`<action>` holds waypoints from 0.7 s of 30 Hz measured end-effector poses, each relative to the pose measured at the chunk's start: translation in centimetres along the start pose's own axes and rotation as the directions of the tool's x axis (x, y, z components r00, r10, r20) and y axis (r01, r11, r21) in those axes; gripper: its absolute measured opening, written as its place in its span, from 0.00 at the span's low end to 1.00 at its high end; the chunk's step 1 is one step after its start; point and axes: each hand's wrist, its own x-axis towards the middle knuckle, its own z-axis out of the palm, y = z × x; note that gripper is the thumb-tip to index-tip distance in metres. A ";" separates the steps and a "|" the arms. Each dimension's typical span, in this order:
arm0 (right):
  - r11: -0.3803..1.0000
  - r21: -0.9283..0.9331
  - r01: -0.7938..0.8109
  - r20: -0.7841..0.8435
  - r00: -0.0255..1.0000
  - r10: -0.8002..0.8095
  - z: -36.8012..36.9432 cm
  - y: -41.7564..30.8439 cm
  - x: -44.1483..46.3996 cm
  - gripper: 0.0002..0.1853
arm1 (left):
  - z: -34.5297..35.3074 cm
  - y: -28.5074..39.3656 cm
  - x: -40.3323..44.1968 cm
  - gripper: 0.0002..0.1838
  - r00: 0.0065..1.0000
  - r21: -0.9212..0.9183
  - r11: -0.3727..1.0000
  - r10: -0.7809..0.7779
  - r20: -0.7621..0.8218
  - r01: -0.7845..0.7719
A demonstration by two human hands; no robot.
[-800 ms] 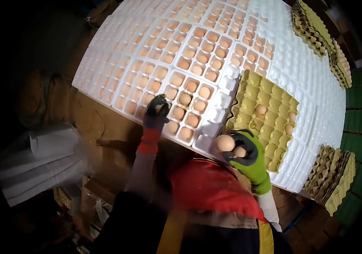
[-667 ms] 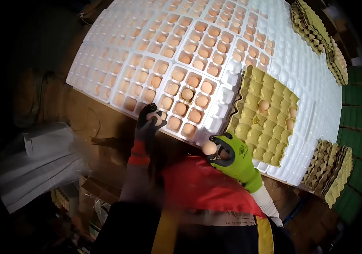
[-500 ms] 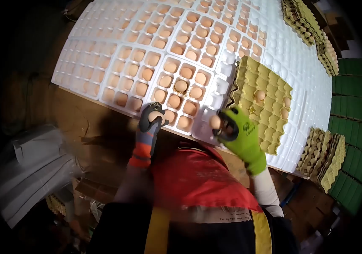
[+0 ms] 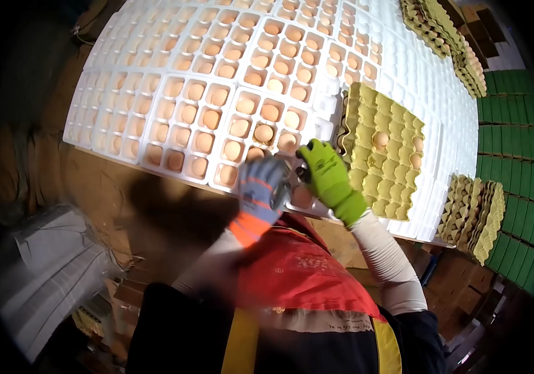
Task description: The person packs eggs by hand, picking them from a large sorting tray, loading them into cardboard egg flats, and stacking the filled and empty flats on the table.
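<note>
My left hand (image 4: 262, 182), in a grey and orange glove, is over the near edge of a white foam egg tray (image 4: 216, 182). It is blurred and its fingers are mostly hidden. Close beside it, my right hand (image 4: 328, 171), in a green glove with dark fingertips, has curled fingers; whatever is in them is hidden. A pinkish egg shape (image 4: 302, 197) shows below the right hand; I cannot tell whether it is held or lying in a cell. One egg (image 4: 263, 133) ahead of my hands sits in a brown-stained cell.
A yellow-green pulp egg tray (image 4: 387, 181) with a few eggs lies on the foam trays to the right. Stacked pulp trays (image 4: 474, 215) stand at the right edge and more (image 4: 426, 28) at the back. Green crates (image 4: 510, 168) are beyond; grey wrapped material (image 4: 61, 268) is at left.
My left hand has moved right, toward my right hand, and its eggs no longer show. The right hand has turned and moved slightly up and left; its egg is out of sight.
</note>
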 end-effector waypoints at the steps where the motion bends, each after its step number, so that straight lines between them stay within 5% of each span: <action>1: 0.996 -0.085 -0.008 -0.029 1.000 0.006 1.2 -0.8 -0.4 0.17 | -0.3 -0.8 1.4 0.31 0.996 0.061 0.995 -0.079 -0.052 0.082; 3: 0.971 -0.201 -0.132 0.225 0.958 0.177 2.8 -2.2 -0.5 0.17 | -0.7 -2.4 5.4 0.36 0.999 0.224 0.975 -0.010 0.041 0.001; 6: 0.985 -0.098 -0.144 -0.016 0.990 0.143 1.4 -2.1 -1.5 0.14 | 1.8 -6.5 8.5 0.40 0.942 0.407 0.890 0.065 0.330 -0.204; 9: 0.829 0.537 -0.160 -0.154 0.947 0.282 -4.4 -2.1 -2.5 0.15 | 0.6 -6.2 8.9 0.49 0.910 0.413 0.873 0.077 0.407 -0.259; 10: 0.745 0.632 -0.214 -0.084 0.937 0.340 -7.0 -2.3 -2.9 0.17 | 0.5 -6.2 8.7 0.49 0.905 0.410 0.872 0.083 0.417 -0.269; 13: 0.877 0.337 -0.342 -0.119 0.909 0.400 -8.6 -3.0 -5.2 0.14 | 0.7 -6.0 9.3 0.52 0.891 0.444 0.862 0.021 0.453 -0.246; 15: 0.973 0.094 -0.212 -0.034 0.976 0.216 -5.9 -4.4 -7.0 0.11 | 0.5 -5.5 9.5 0.50 0.899 0.403 0.880 0.058 0.435 -0.252; 17: 0.980 0.033 -0.195 0.238 0.954 0.182 -2.7 -6.3 -7.9 0.12 | -0.1 -5.4 9.3 0.48 0.886 0.402 0.874 0.066 0.460 -0.274; 21: 0.951 0.232 -0.206 -0.065 0.972 0.226 -6.1 -6.0 -7.9 0.11 | 0.4 -5.8 11.6 0.41 0.935 0.304 0.940 0.041 0.352 -0.155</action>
